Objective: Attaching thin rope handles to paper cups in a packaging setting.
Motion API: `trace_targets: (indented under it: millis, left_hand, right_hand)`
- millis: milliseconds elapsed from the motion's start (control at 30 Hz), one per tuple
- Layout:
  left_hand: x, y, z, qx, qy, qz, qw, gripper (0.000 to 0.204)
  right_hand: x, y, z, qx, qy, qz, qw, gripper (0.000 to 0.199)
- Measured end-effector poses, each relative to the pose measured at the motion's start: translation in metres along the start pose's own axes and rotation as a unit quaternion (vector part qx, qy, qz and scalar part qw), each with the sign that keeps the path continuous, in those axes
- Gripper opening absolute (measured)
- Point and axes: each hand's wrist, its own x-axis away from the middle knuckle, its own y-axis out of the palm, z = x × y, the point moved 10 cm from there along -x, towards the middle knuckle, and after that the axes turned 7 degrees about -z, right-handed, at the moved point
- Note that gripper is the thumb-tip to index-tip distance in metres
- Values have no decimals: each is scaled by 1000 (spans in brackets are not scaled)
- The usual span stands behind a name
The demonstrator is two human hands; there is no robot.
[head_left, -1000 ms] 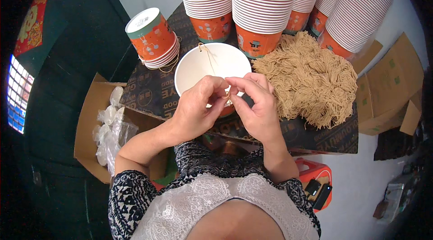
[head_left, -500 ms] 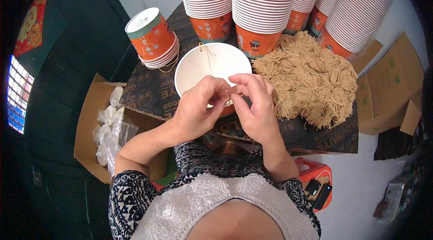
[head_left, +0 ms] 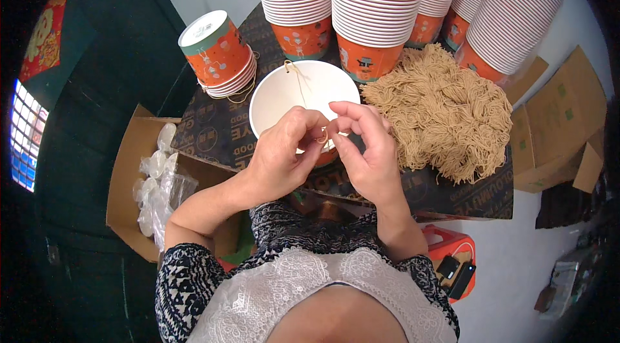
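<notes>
A white-lined paper bucket [head_left: 274, 103] with an orange outside stands on the dark table in front of me. Tan string [head_left: 288, 67] is knotted through its far rim and trails down inside. At the near rim, my left hand [head_left: 287, 152] and my right hand [head_left: 367, 149] meet, thumbs and forefingers pinched. Between them shows a small loop of string [head_left: 323, 139], gripped by both. My fingers cover part of the near rim and the string's ends. Right of the bucket lies a big heap of tan strings [head_left: 445, 117].
Tall stacks of paper buckets [head_left: 376, 10] line the table's back. On the left, a short upside-down stack [head_left: 216, 56] has string around it. Below left is a cardboard box [head_left: 126, 194] with clear plastic; another carton [head_left: 562, 123] stands right. An orange stool [head_left: 445, 240] holds dark devices.
My right fingers have shifted slightly at the string loop, drawing closer to the left fingertips. The bucket has barely moved, and both hands keep their grip.
</notes>
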Motion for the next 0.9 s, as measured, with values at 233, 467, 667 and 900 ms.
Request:
trace_targets:
  millis: [233, 467, 667, 900]
  left_hand:
    - [-1, 0, 0, -4, -11, -5, 1000, 32]
    - [-1, 1, 1, 4, -14, -12, 1000, 32]
    - [-3, 1, 1, 26, -13, -20, 999, 32]
    - [-5, -4, 5, 35, 15, 2, 999, 35]
  right_hand:
    - [-3, 5, 11, -62, 33, -11, 997, 42]
    - [-4, 5, 9, -54, 19, -15, 998, 40]
    - [0, 6, 10, -30, 20, -2, 999, 33]
    - [4, 3, -3, 26, -12, 37, 999, 30]
